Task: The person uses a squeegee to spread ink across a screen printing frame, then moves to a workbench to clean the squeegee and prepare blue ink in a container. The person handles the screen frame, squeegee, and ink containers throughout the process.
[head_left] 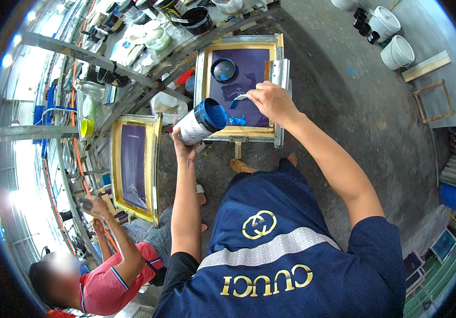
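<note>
My left hand (184, 146) grips a white cylindrical jar (196, 128) of blue ink, tilted with its open mouth toward the right. My right hand (270, 98) holds a small pale spatula (240, 98) with blue ink on its tip, just right of the jar. Below both sits a screen-printing frame (205, 58) with a dark purple mesh and taped yellow border. A blob of blue ink (237, 120) lies on the mesh beneath the spatula. A dark round lid (223, 69) with blue smears rests higher on the same mesh.
A co-worker (111, 273) in red works at lower left, beside a second screen frame (149, 169). Cluttered racks with tubs (196, 20) run along the left and top. White buckets (397, 53) and an empty wooden frame (419, 106) are at the right, on a grey floor.
</note>
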Tool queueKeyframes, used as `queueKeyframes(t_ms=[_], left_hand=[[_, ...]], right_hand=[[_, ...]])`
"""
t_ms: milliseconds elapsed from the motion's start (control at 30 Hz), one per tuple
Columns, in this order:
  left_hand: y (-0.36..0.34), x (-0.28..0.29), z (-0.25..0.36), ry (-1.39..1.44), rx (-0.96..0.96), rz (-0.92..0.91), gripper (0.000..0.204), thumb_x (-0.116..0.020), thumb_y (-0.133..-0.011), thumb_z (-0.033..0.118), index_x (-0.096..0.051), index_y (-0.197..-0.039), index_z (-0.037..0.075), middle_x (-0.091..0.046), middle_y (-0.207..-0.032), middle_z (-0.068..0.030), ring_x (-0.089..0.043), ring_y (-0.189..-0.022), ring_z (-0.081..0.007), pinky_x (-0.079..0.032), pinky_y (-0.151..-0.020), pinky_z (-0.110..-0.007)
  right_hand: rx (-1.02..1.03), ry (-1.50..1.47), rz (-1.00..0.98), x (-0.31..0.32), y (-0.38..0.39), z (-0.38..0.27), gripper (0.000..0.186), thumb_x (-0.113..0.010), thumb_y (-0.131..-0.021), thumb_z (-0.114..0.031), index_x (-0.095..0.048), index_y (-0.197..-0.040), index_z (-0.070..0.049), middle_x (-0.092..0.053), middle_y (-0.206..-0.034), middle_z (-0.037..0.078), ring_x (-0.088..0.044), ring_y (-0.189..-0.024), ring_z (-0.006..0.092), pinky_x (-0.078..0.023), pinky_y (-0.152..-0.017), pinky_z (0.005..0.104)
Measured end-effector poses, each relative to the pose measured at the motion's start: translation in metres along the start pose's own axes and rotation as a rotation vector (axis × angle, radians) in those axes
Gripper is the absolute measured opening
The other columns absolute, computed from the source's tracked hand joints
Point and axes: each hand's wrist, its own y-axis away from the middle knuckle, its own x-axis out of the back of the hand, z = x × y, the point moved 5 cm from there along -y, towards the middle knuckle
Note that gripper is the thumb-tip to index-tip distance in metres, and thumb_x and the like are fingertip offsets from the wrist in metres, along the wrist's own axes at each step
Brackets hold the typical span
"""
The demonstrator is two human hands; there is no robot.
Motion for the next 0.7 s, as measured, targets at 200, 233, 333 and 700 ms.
queueKeyframes(t_ms=[200, 233, 333, 700], left_hand=[[-0.001, 0.001, -0.006, 0.043, 0.003, -0.009, 0.088, -0.072, -0.079, 0.054, -0.038, -0.159, 0.039, -0.048, -0.156, -0.0081, -0.050, -0.138, -0.0379, -0.044, -0.104, -0.063], [-0.001, 0.002, -0.006, 0.045, -0.002, -0.004, 0.087, -0.072, -0.079, 0.054, -0.038, -0.158, 0.039, -0.048, -0.155, -0.0077, -0.050, -0.138, -0.0380, -0.044, -0.105, -0.064], [0.003, 0.000, -0.007, 0.051, -0.003, 0.011, 0.084, -0.071, -0.080, 0.053, -0.040, -0.157, 0.039, -0.048, -0.155, -0.0066, -0.049, -0.138, -0.0382, -0.042, -0.105, -0.066], [0.008, 0.015, -0.001, 0.076, -0.002, 0.071, 0.083, -0.070, -0.081, 0.052, -0.039, -0.157, 0.039, -0.049, -0.155, -0.0055, -0.048, -0.139, -0.0368, -0.042, -0.105, -0.065]], right_hand=[[0.012, 0.010, -0.015, -0.006, -0.003, 0.001, 0.015, -0.069, -0.092, -0.016, -0.073, -0.083, -0.005, -0.067, -0.079, 0.009, -0.068, -0.084, 0.0275, -0.058, -0.076, 0.0409], [0.019, 0.020, -0.024, -0.008, -0.005, 0.001, 0.015, -0.069, -0.092, -0.016, -0.073, -0.083, -0.005, -0.067, -0.079, 0.009, -0.068, -0.084, 0.0275, -0.058, -0.076, 0.0408], [0.036, 0.040, -0.044, -0.013, -0.008, 0.000, 0.015, -0.068, -0.092, -0.016, -0.072, -0.081, -0.006, -0.067, -0.079, 0.009, -0.068, -0.083, 0.0275, -0.058, -0.076, 0.0403], [0.082, 0.013, -0.054, -0.020, -0.023, -0.011, 0.016, -0.066, -0.091, -0.015, -0.070, -0.078, -0.007, -0.067, -0.078, 0.009, -0.068, -0.083, 0.0283, -0.058, -0.077, 0.0406]])
